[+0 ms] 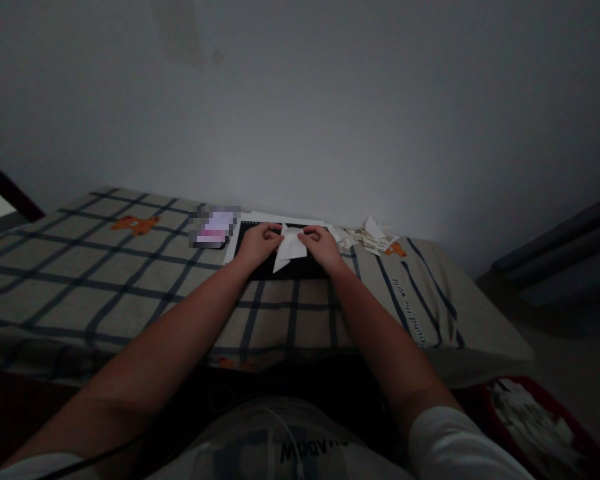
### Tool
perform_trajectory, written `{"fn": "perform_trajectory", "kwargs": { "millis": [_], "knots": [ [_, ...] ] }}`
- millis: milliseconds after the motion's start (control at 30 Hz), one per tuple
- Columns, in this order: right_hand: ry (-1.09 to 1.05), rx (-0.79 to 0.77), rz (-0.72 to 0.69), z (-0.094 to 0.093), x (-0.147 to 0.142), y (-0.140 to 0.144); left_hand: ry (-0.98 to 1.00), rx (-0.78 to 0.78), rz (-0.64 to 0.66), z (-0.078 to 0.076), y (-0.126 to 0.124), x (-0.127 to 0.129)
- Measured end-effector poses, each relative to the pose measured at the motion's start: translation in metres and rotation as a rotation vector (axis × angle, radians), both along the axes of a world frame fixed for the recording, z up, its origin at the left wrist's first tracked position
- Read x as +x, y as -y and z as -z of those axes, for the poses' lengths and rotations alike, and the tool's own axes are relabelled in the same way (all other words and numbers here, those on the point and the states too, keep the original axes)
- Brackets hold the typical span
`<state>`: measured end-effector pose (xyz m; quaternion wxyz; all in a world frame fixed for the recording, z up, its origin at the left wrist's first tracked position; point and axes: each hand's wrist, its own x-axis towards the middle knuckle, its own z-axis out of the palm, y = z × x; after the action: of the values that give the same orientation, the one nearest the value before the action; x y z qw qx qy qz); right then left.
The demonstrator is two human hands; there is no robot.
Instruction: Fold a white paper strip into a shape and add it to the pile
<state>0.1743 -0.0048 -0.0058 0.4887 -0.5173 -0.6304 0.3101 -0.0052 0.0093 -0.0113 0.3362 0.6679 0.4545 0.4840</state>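
- paper sheet: one white sheet, partly folded with a point hanging toward 7 o'clock, lies on the dark board near the far edge of the bed, at 12 o'clock from the person's body.
- left hand: fingers curled down, pinching the sheet's left edge at 9 o'clock of the sheet.
- right hand: fingers curled down, pressing and pinching the sheet's right edge at 3 o'clock of the sheet.
- risk, crease drift: the light is low and both hands cover the edges, so the fold line is likely hard to check; uneven pressure between the two hands may set a skewed crease.
- risk, slip: the board rests on a soft checked blanket; a hard press may tilt or shift it and move the sheet with it.
- risk, tear: pulling the two edges apart instead of pressing down may rip thin paper at the crease.
- risk, mix-up: the folded paper pile lies just beside the right hand at 2 o'clock; a wide wrist move may scatter it.
- count: hands, two; sheet in hand, one; dark board, one; white underlay sheet behind the board, at least one; pile pieces, several, exact number not readable.
- count: blurred pink-and-white item at 10 o'clock of the board, one; red box with white scraps at 4 o'clock on the floor, one.
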Motion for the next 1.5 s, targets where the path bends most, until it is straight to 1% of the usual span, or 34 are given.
{"fn": "perform_trajectory", "kwargs": {
  "millis": [100,200,233,300,367,433,567,733,833,933,1100,1200,1267,1333,1500],
  "knots": [
    [-0.082,-0.091,-0.080,-0.001,-0.002,0.001,0.027,0.024,-0.097,-0.003,0.001,-0.002],
    [-0.068,-0.126,-0.146,0.001,-0.003,0.001,-0.033,0.081,-0.148,-0.007,0.004,-0.002],
    [-0.053,-0.125,-0.143,0.001,-0.002,0.001,-0.043,0.087,-0.146,-0.008,0.004,-0.002],
    [-0.032,-0.127,-0.117,0.000,-0.001,0.000,-0.016,0.068,-0.104,-0.006,0.003,-0.001],
    [-0.026,-0.125,-0.081,-0.001,0.002,0.000,-0.012,0.042,-0.068,-0.003,-0.001,-0.001],
    [-0.020,-0.112,-0.053,-0.002,0.004,0.000,-0.047,0.032,-0.028,0.002,-0.004,-0.002],
    [0.023,-0.057,-0.012,-0.001,0.007,-0.003,-0.064,-0.027,0.034,0.007,-0.006,-0.003],
    [0.146,0.060,0.079,0.002,0.011,-0.007,0.022,-0.153,0.128,0.006,-0.004,-0.001],
    [0.182,0.123,0.119,0.001,0.012,-0.006,0.019,-0.141,0.153,0.006,-0.004,0.000],
    [0.203,0.184,0.128,-0.001,0.010,-0.002,-0.005,-0.093,0.144,0.005,-0.003,0.000],
    [0.251,0.210,0.130,-0.005,0.007,0.003,0.040,-0.070,0.106,0.001,-0.001,0.000],
    [0.302,0.310,0.132,-0.006,0.006,0.004,0.107,-0.075,0.091,0.000,-0.001,0.000],
    [0.346,0.378,0.108,-0.008,0.006,0.005,0.153,-0.091,0.072,0.001,-0.002,0.000],
    [0.378,0.408,0.075,-0.009,0.005,0.006,0.206,-0.115,0.066,0.002,-0.003,0.001],
    [0.416,0.407,0.086,-0.011,0.003,0.010,0.347,-0.234,0.099,-0.001,-0.001,0.004]
  ]
}}
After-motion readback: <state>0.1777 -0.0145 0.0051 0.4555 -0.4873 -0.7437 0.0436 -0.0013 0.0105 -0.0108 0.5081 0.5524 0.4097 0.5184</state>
